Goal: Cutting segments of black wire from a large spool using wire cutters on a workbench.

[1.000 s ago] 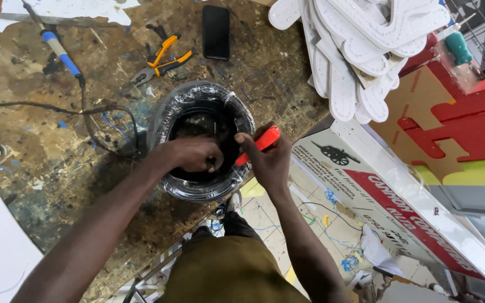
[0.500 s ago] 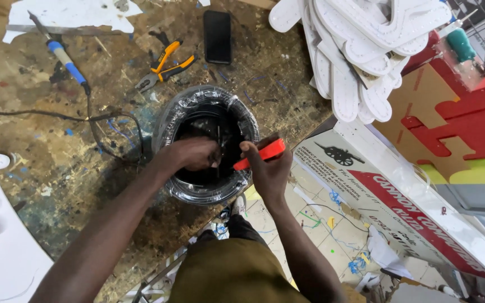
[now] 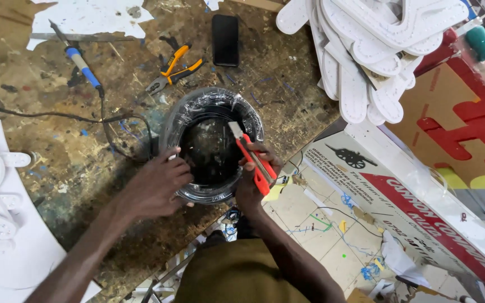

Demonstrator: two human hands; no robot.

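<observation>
Right grip (image 3: 252,180) closes around an orange utility knife (image 3: 252,159), blade out; left hand (image 3: 155,185) presses the glossy, plastic-wrapped black cable coil (image 3: 211,145) on the scarred tabletop (image 3: 40,168), fingertips hidden inside.

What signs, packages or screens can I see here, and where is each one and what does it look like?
Signboard: leaning at lower right, long white panel with a red band and a small black picture.
Phone: flat on the workbench at top centre, dark rectangle, screen off.
Wrapped cable coil: in the middle, black ring in clear plastic film, left hand on it, right hand holding an orange utility knife.
</observation>
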